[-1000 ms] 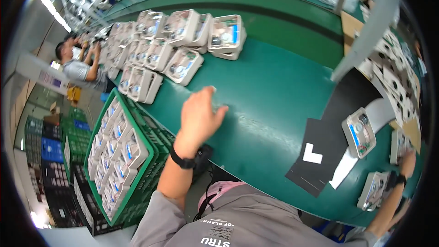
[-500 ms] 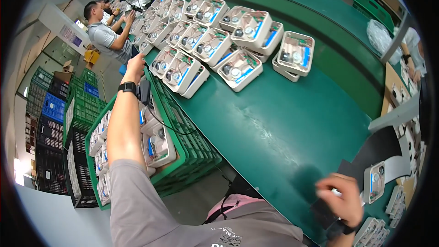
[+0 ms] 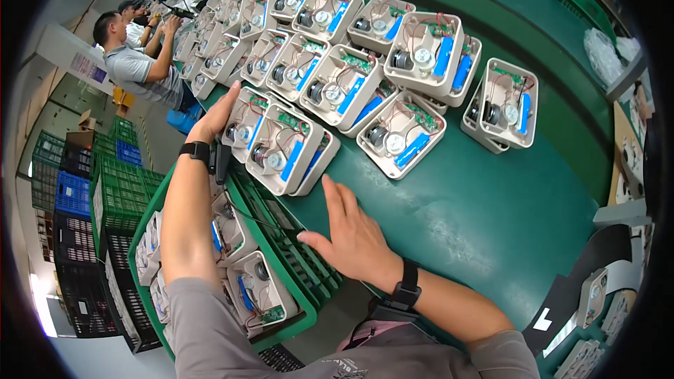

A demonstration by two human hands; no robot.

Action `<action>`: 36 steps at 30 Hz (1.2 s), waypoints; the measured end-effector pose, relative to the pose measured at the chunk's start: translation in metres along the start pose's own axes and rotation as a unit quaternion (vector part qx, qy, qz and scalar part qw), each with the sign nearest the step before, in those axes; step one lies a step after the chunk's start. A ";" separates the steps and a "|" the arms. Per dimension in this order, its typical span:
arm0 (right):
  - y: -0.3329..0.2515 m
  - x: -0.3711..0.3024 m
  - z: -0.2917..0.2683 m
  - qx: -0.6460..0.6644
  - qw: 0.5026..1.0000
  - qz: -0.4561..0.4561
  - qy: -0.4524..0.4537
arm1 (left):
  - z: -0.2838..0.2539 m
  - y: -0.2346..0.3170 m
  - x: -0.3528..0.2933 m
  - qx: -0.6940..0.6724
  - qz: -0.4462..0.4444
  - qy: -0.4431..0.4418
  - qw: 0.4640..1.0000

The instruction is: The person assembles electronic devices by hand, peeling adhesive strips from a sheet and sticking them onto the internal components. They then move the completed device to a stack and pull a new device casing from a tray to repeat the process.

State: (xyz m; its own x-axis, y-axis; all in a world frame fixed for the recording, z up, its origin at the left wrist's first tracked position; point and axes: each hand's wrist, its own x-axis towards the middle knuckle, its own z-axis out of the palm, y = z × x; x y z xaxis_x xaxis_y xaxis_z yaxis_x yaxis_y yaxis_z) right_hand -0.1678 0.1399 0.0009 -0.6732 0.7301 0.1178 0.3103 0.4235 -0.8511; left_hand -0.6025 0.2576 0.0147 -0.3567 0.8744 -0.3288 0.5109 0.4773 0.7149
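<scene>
Cream plastic housings, each with a blue battery, a round black part, a round pale part, a green circuit board and thin wires, stand along the green bench. My left hand lies flat, fingers straight and together, against the left side of the nearest stacked housings. Fingers spread, my right hand is by the near lower corner of the same stack; whether its fingertips touch it I cannot tell. Neither hand holds anything. A separate open housing sits just right of the stack.
A green crate of similar housings stands below my left arm. More housings sit at the right. Black sheets lie at the lower right. Several plastic crates are stacked at far left. Co-workers stand farther along the bench.
My right hand has moved left across the bench from the lower right to the stack and has spread its fingers. My left hand has straightened along the stack's side. The view has shifted.
</scene>
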 end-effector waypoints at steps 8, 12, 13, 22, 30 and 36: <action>-0.017 -0.014 -0.005 0.056 0.989 0.128 0.041 | 0.011 0.038 -0.063 0.153 -0.057 -0.150 0.975; -0.025 -0.050 -0.029 0.051 0.984 0.166 0.044 | 0.038 0.042 -0.095 0.187 -0.023 -0.143 0.972; -0.026 -0.064 -0.037 0.050 0.981 0.184 0.038 | 0.053 0.040 -0.104 0.181 -0.007 -0.135 0.974; -0.002 -0.197 -0.120 0.038 0.972 0.228 0.033 | 0.162 0.102 -0.244 0.036 0.046 -0.246 0.967; 0.065 -0.295 -0.220 -0.088 0.948 0.204 0.228 | 0.319 0.220 -0.269 0.126 0.187 -0.196 0.954; 0.108 -0.330 -0.288 0.051 0.878 0.340 0.335 | 0.424 0.298 -0.233 0.178 0.221 -0.145 0.948</action>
State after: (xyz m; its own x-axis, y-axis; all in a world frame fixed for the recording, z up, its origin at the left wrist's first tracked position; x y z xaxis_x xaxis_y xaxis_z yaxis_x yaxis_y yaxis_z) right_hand 0.2810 0.0994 0.0178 0.1995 0.9614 -0.1894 0.4032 -0.2567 -0.8784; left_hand -0.0354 0.2327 0.0429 0.1582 0.9584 -0.2378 0.8102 0.0117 0.5860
